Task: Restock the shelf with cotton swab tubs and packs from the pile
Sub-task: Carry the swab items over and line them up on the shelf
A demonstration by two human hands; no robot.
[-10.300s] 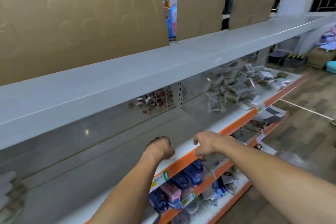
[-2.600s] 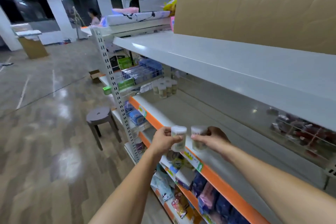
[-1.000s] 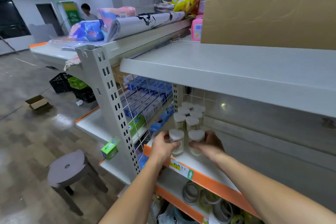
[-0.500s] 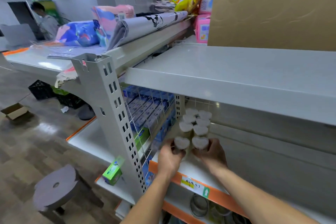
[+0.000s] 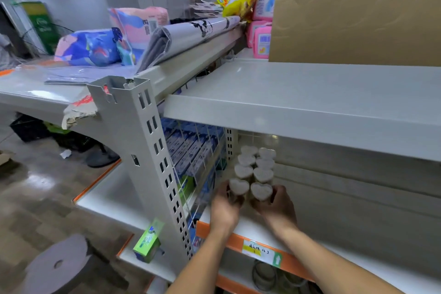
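Two rows of heart-lidded cotton swab tubs (image 5: 256,162) stand at the left end of the white shelf (image 5: 250,228), under the upper shelf board. My left hand (image 5: 224,210) grips the front tub of the left row (image 5: 238,186). My right hand (image 5: 278,207) grips the front tub of the right row (image 5: 261,191). Both tubs stand upright, close behind the earlier ones. Whether their bases touch the shelf is hidden by my fingers.
A wire divider (image 5: 198,164) and a perforated upright (image 5: 152,150) bound the shelf on the left, with blue boxes behind. The upper shelf board (image 5: 310,107) hangs low overhead. A grey stool (image 5: 57,265) stands on the floor at lower left.
Both hands carried the two tubs from the shelf front deeper in, up against the standing rows. The view came closer.
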